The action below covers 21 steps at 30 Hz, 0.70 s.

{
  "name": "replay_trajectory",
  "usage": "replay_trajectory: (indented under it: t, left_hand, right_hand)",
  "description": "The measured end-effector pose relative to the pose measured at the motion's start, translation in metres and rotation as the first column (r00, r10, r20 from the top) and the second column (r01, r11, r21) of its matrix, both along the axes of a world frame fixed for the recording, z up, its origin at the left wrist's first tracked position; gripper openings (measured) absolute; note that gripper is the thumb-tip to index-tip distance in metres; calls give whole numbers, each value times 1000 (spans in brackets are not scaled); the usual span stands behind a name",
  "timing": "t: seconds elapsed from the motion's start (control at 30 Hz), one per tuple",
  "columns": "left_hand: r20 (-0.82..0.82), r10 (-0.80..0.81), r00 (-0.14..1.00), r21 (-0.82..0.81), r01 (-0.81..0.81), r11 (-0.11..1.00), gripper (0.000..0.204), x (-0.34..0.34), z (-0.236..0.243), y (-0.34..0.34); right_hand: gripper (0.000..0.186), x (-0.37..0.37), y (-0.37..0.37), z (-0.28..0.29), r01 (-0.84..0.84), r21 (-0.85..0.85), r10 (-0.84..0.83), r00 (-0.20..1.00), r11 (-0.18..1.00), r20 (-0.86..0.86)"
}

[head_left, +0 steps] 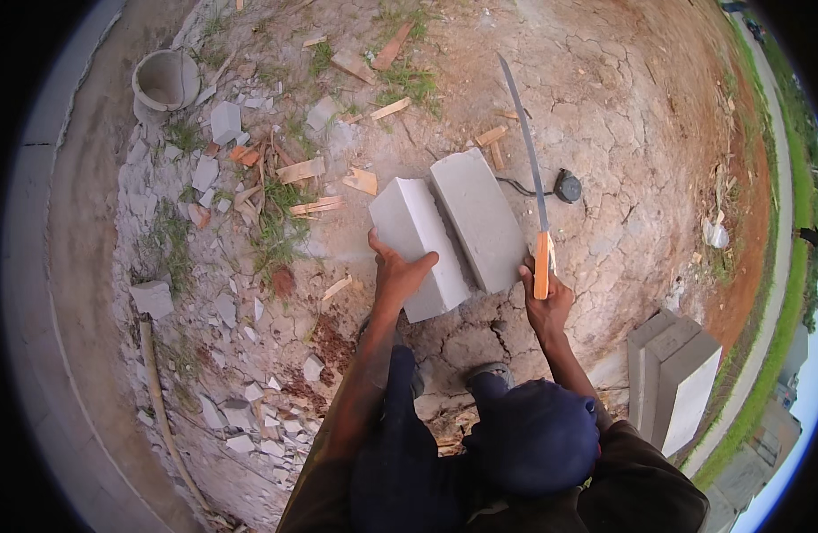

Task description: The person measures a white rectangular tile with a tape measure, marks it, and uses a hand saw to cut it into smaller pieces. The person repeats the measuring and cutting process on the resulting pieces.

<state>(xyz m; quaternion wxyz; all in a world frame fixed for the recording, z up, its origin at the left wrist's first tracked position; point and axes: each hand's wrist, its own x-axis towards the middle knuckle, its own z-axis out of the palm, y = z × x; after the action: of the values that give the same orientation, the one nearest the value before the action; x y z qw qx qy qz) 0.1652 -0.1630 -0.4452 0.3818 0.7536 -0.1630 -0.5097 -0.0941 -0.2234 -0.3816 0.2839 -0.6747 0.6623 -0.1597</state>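
Note:
Two pale grey concrete blocks lie side by side on the ground in front of me, a narrow gap between them. The left block (418, 240) is tilted and has a rough, broken edge along the gap; the right block (480, 218) shows a smooth flat face. My left hand (398, 271) grips the left block, thumb over its top and fingers at its outer side. My right hand (548, 302) is closed round the orange handle of a machete (529, 147), whose long blade points away from me. Its thumb is close to the right block's near corner.
A black coiled tape or cord reel (567, 186) lies right of the blocks. More blocks (671, 377) are stacked at the right. A bucket (165, 80) stands far left, with rubble (240, 417) and wood scraps (302, 171) around. A long stick (160, 400) lies at left.

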Motion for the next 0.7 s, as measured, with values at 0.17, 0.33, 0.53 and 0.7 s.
replay_trajectory:
  t: [0.17, 0.33, 0.53, 0.7]
  left_hand:
    - [-212, 80, 974, -49, -92, 995, 101, 29, 5, 15]
    - [-69, -1, 998, -112, -7, 994, 108, 36, 103, 8]
    - [312, -441, 842, 175, 405, 897, 136, 3, 165, -91]
    - [343, -590, 731, 332, 494, 804, 140, -51, 134, -139]
  right_hand:
    - [39, -16, 2, -16, 50, 0, -50, 996, 999, 79]
    - [37, -12, -11, 5, 57, 77, -62, 996, 995, 61]
    - [41, -30, -17, 36, 110, -31, -107, 991, 993, 86]
    - [35, -23, -11, 92, 121, -51, -104, 960, 991, 262]
